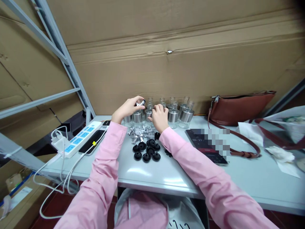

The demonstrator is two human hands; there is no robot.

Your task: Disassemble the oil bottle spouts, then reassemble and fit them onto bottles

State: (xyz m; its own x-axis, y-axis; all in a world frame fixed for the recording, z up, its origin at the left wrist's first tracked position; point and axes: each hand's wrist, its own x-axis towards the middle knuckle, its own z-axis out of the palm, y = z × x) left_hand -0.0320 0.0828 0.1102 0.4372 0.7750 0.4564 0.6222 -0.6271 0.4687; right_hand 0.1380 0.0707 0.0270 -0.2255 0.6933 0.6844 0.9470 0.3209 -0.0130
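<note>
Left hand (130, 107): I pinch a fitting (140, 103).
Right hand (160, 117): by bottles (186, 115); grip, I cannot tell.
Discs (150, 150): 6 o'clock from both hands.

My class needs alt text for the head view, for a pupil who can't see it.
A person's left hand holds a small shiny piece by glass bottles on a table; the right hand is close by. Nearer lie silver pieces and round black parts, with a power strip at left and brown bag at right.
</note>
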